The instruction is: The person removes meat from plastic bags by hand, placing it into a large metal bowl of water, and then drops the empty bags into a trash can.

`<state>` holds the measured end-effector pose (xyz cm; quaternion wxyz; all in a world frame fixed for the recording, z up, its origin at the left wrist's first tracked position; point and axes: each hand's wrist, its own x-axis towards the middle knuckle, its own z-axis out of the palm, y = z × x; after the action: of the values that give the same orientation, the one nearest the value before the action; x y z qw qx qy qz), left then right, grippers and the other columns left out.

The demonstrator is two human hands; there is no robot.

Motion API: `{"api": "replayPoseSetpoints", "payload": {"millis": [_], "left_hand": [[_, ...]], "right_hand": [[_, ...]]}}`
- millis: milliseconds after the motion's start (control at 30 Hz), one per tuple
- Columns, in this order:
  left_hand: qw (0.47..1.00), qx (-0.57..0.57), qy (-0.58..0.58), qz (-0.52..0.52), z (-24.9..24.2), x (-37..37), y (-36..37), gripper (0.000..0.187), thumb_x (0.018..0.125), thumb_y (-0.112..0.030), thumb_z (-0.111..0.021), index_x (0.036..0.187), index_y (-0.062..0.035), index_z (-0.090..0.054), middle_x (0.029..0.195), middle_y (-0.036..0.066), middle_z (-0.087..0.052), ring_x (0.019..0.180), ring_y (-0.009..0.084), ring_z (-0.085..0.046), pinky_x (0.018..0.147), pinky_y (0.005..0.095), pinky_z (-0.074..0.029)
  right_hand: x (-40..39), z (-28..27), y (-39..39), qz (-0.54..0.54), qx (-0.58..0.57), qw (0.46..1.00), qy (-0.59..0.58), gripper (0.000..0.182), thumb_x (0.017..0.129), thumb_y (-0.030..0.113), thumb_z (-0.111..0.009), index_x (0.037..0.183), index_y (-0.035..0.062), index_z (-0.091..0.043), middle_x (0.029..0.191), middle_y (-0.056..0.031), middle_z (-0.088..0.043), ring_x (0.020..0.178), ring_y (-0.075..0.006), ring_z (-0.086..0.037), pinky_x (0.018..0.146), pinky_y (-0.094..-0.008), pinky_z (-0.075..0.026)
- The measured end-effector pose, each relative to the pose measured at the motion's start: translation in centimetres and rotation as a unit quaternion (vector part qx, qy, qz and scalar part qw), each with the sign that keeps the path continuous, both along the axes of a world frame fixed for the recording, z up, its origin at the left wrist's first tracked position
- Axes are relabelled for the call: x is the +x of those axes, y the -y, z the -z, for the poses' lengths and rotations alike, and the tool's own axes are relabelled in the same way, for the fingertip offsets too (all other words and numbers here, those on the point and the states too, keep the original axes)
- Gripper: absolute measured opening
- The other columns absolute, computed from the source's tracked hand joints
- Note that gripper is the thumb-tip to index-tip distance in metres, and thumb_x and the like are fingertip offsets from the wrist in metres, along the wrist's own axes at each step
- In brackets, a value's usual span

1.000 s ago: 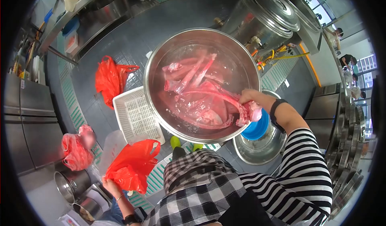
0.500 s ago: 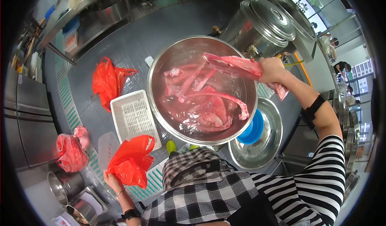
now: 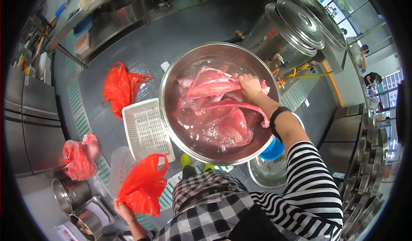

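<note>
Meat filled much of the steel basin (image 3: 171, 76): several raw slabs lay in pinkish water. The right hand (image 3: 250, 86) pinched one long slab (image 3: 213, 87) at the far side. The left hand (image 3: 121, 209), near left, clutched a red bag (image 3: 143, 185), apparently emptied.

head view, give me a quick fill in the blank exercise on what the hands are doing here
1. The right hand presses raw meat into a steel ____.
2. The left hand grips a bag coloured ____.
3. The basket beside the basin is coloured ____.
4. The right sleeve has black and white ____.

Missing words: basin, red, white, stripes
</note>
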<state>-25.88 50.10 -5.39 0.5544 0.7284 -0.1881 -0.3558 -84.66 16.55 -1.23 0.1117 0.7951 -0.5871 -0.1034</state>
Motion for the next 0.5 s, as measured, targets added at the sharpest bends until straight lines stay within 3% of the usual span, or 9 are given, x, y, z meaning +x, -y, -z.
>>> {"api": "replayPoseSetpoints", "payload": {"millis": [133, 233, 333, 400, 433, 467, 500], "left_hand": [[0.999, 0.027, 0.014, 0.011, -0.5, 0.1, -0.9, 0.024, 0.067, 0.004, -0.030, 0.082, 0.0002, -0.048, 0.075, 0.005, -0.053, 0.062, 0.0120, -0.050, 0.057, 0.0241, -0.043], [0.998, 0.045, 0.035, 0.034, -1.4, -0.1, -0.6, 0.024, 0.067, 0.004, -0.030, 0.081, 0.0005, -0.049, 0.075, 0.005, -0.053, 0.063, 0.0124, -0.050, 0.058, 0.0241, -0.043], [0.999, 0.038, 0.026, 0.027, -2.5, -1.0, 0.3, 0.025, 0.067, 0.005, -0.030, 0.082, 0.0008, -0.050, 0.076, 0.005, -0.054, 0.064, 0.0125, -0.051, 0.059, 0.0236, -0.043], [0.999, 0.035, 0.038, 0.015, -2.4, -1.4, 0.9, 0.022, 0.066, 0.005, -0.031, 0.076, -0.0010, -0.050, 0.070, 0.003, -0.053, 0.060, 0.0109, -0.049, 0.055, 0.0221, -0.042], [0.997, 0.048, 0.057, 0.036, -2.0, -1.1, 0.9, 0.023, 0.066, 0.006, -0.031, 0.076, -0.0009, -0.050, 0.070, 0.004, -0.054, 0.060, 0.0109, -0.049, 0.056, 0.0220, -0.042], [0.994, 0.060, 0.076, 0.055, -1.7, -0.9, 0.9, 0.023, 0.066, 0.006, -0.031, 0.076, -0.0008, -0.051, 0.071, 0.004, -0.054, 0.060, 0.0108, -0.049, 0.056, 0.0220, -0.042], [0.997, 0.042, 0.054, 0.037, -2.1, -1.7, 1.6, 0.024, 0.066, 0.006, -0.031, 0.078, 0.0000, -0.051, 0.071, 0.004, -0.054, 0.061, 0.0106, -0.049, 0.057, 0.0219, -0.042]], "right_hand": [[-1.8, 3.5, 0.8, 0.041, -0.020, 0.999, 0.001, 0.026, 0.063, 0.010, -0.056, 0.087, 0.0078, -0.048, 0.084, -0.0070, -0.053, 0.082, -0.0217, -0.052, 0.066, -0.0362, -0.042], [-3.1, 5.5, 1.6, 0.092, -0.035, 0.995, -0.018, 0.027, 0.060, 0.015, -0.061, 0.084, 0.0079, -0.049, 0.084, -0.0085, -0.052, 0.083, -0.0228, -0.051, 0.067, -0.0350, -0.041], [-2.9, 5.3, 0.6, 0.121, -0.030, 0.992, -0.009, 0.021, 0.066, 0.018, -0.058, 0.082, 0.0081, -0.050, 0.086, -0.0081, -0.052, 0.085, -0.0234, -0.051, 0.069, -0.0355, -0.041], [-2.4, 3.7, 0.1, 0.071, 0.015, 0.996, 0.056, 0.022, 0.070, 0.022, -0.055, 0.086, 0.0074, -0.053, 0.088, -0.0094, -0.054, 0.087, -0.0236, -0.053, 0.072, -0.0385, -0.042], [-2.5, 3.4, -0.1, 0.112, 0.139, 0.980, 0.086, 0.033, 0.071, 0.031, -0.056, 0.094, 0.0070, -0.053, 0.091, -0.0115, -0.056, 0.087, -0.0271, -0.054, 0.074, -0.0399, -0.043], [-2.5, 3.1, -0.9, 0.112, 0.141, 0.980, 0.087, 0.033, 0.071, 0.031, -0.056, 0.094, 0.0070, -0.053, 0.091, -0.0115, -0.056, 0.087, -0.0271, -0.054, 0.074, -0.0399, -0.043], [-2.7, 2.8, -2.0, 0.090, 0.227, 0.966, 0.090, 0.038, 0.071, 0.034, -0.056, 0.098, 0.0076, -0.052, 0.091, -0.0126, -0.057, 0.086, -0.0284, -0.054, 0.074, -0.0401, -0.043]]}}
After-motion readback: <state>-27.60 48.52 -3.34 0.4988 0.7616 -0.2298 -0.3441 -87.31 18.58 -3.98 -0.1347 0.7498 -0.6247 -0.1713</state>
